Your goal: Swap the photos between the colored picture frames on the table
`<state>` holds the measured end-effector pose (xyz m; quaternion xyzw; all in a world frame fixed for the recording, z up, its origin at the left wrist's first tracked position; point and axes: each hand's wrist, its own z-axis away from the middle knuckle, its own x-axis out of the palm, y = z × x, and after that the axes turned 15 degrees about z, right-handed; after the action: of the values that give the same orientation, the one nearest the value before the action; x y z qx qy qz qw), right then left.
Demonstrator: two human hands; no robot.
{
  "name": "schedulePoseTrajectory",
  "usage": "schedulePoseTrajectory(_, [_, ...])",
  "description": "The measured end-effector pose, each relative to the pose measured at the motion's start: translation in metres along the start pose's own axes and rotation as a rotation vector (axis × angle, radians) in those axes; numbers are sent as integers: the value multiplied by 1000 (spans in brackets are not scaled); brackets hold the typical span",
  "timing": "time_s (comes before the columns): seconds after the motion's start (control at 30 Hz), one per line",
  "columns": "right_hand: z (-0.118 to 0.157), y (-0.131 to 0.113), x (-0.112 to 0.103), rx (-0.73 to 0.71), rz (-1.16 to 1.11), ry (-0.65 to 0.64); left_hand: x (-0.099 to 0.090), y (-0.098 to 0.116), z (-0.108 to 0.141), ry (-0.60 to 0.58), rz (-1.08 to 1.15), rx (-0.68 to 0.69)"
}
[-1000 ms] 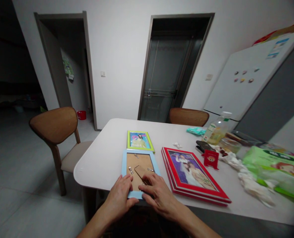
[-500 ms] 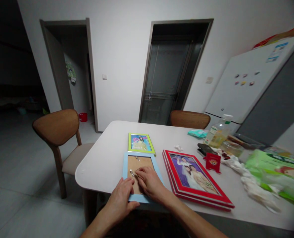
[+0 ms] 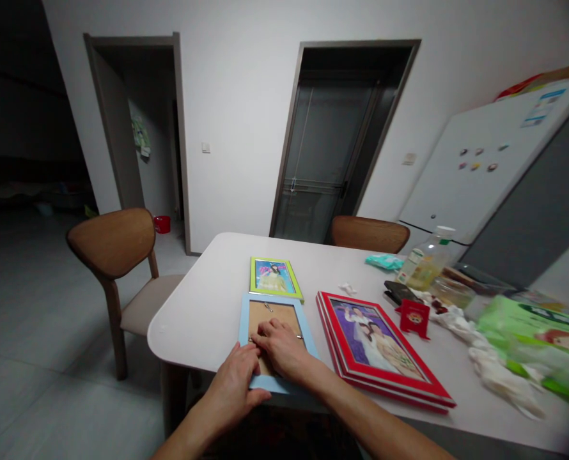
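A light blue frame (image 3: 243, 319) lies back side up at the table's front edge, its brown backing board (image 3: 284, 312) showing with small metal clips. My left hand (image 3: 239, 378) is closed on the frame's lower left corner, thumb at the near edge. Over the backing board, my right hand (image 3: 282, 348) has its fingers bent together at the clip on the left side; whatever they pinch is hidden. Touching the blue frame's far edge is a green frame (image 3: 252, 276) with a picture face up. Right of the hands, red frames (image 3: 330, 326) are stacked, the top one showing a photo.
The white table (image 3: 198, 306) also carries a bottle (image 3: 421, 265), a black object (image 3: 399, 292), a small red stand (image 3: 414, 317), crumpled tissue (image 3: 495, 377) and a green tissue pack (image 3: 538, 338). Wooden chairs (image 3: 114, 243) stand left and behind.
My right hand has moved slightly left, its fingertips now covering the left clip. My left hand stays at the corner. The view has shifted slightly.
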<state>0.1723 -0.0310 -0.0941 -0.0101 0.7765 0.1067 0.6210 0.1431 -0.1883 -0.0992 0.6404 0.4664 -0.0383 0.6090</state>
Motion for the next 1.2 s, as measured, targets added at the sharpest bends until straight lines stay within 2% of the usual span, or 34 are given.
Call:
schedulePoseTrajectory(0.1, [-5,8,2,59,-78,8,-1,2,0,-20,-10,-27])
schedulePoseTrajectory(0.27, [-27,34,15,435,-131,10,0,0,0,-35,-26,-52])
schedulePoseTrajectory(0.53, [-59,51,40,735,-114,-42,4,-5,3,-38,-47,-37])
schedulePoseTrajectory(0.73, [-62,51,42,814,-128,-57,4,0,7,-35,-57,-70])
schedulePoseTrajectory(1.2, [-62,52,42,878,-174,-57,9,8,6,-39,-88,-76])
